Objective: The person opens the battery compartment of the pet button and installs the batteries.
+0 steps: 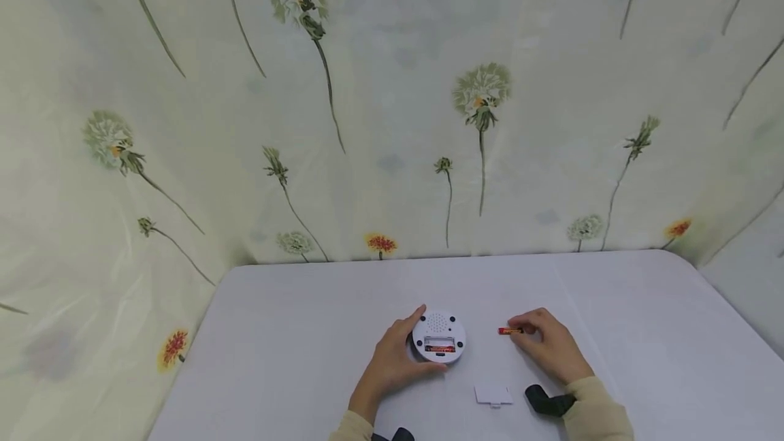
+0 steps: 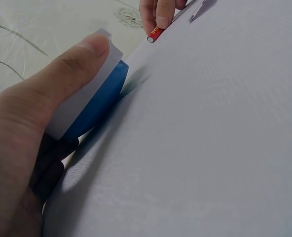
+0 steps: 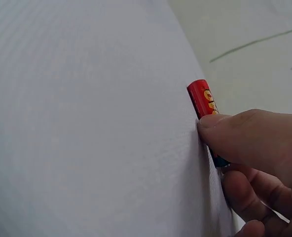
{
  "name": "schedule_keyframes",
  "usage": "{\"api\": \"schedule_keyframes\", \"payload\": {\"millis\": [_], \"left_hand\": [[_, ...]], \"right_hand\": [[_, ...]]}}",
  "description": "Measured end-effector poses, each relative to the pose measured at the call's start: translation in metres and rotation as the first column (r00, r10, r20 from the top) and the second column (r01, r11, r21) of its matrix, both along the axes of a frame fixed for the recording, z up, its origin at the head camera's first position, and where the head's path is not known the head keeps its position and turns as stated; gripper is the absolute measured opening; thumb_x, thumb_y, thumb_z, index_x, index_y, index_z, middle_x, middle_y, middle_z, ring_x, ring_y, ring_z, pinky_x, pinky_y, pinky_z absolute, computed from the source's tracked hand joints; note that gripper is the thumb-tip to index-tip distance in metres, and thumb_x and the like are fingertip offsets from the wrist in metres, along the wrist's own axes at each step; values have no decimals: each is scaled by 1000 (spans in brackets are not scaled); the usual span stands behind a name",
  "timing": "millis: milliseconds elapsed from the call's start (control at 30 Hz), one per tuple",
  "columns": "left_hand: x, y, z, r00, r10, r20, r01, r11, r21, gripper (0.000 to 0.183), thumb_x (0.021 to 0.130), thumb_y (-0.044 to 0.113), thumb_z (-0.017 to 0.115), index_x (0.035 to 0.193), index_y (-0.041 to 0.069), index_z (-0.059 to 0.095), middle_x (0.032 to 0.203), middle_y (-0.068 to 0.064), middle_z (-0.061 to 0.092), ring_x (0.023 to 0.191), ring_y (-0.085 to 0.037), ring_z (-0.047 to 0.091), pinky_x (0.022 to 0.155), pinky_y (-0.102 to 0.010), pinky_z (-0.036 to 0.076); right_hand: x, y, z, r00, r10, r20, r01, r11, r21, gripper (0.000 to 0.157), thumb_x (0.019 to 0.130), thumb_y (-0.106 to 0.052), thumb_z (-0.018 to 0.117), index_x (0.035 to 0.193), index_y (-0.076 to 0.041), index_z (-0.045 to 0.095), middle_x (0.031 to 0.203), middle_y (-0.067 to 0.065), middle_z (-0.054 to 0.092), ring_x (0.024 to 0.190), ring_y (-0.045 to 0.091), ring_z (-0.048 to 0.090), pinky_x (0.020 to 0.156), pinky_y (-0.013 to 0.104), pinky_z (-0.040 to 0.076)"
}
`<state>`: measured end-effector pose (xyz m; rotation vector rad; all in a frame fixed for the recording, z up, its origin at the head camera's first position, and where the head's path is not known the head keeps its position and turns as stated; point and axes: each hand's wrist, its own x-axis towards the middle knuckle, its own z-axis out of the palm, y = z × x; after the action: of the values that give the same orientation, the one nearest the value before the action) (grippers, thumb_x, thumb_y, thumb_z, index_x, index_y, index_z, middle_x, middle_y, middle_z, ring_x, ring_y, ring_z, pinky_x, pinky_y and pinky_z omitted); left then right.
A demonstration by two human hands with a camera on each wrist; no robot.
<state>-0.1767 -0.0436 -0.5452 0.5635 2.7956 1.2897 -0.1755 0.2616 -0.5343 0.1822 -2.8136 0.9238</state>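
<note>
My left hand [image 1: 392,358] grips a round white device [image 1: 437,323] by its rim, thumb on the near side and fingers on the far side. Its underside faces up, with speaker holes, dark feet and an uncovered battery compartment where one red battery [image 1: 439,349] lies. In the left wrist view, the device [image 2: 94,98] shows a blue band under its white edge. To the right, my right hand [image 1: 551,344] pinches another red battery [image 3: 200,96] between thumb and fingers, close to the tabletop and apart from the device.
A small white battery cover [image 1: 493,395] with a tab lies on the white-covered table [image 1: 306,332], nearer me and between the hands. A dark wrist strap [image 1: 548,401] sits at the right sleeve. Behind the table's far edge hangs a dandelion-print curtain [image 1: 392,189].
</note>
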Motion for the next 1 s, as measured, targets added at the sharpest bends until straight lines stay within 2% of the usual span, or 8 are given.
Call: {"api": "schedule_keyframes", "payload": {"millis": [67,300,633,833,1000], "left_hand": [[1,0,0,1000,1,2,-1,1000,1,103,60,63,78,147,34,31,132,5,54,113,-11,50,95,-42,44],[0,1,-1,1000,6,11,-6,1000,-2,104,59,64,78,147,34,31,133,5,54,113,-11,50,96,-42,45],[1,1,-2,999,22,40,-21,1000,-11,102,60,65,77,146,40,29,134,5,53,113,-11,49,96,-45,44],[2,0,0,999,10,32,-9,1000,-15,102,60,64,77,147,38,29,134,5,53,112,-10,49,96,-42,44],[1,1,0,1000,5,-3,-5,1000,-14,102,61,65,76,147,34,31,131,4,55,112,-11,50,95,-41,44]], "right_hand": [[1,-1,0,1000,-9,4,9,1000,3,16,82,-17,73,97,-21,71,91,-4,57,80,8,47,69,26,42],[3,0,-5,998,-20,-59,19,1000,-18,13,80,-22,75,92,-25,70,89,-8,59,79,6,48,68,24,41],[9,-1,-8,1000,-7,-14,4,983,-181,13,84,-34,71,96,-30,66,87,-9,66,73,3,53,63,20,41],[9,0,-8,999,-29,-14,25,976,-217,14,86,-34,69,98,-27,66,90,-7,67,75,1,55,66,18,43],[9,-2,-2,1000,25,-15,-28,947,-321,16,87,-27,68,99,-19,64,91,0,65,78,3,60,70,17,47]]}}
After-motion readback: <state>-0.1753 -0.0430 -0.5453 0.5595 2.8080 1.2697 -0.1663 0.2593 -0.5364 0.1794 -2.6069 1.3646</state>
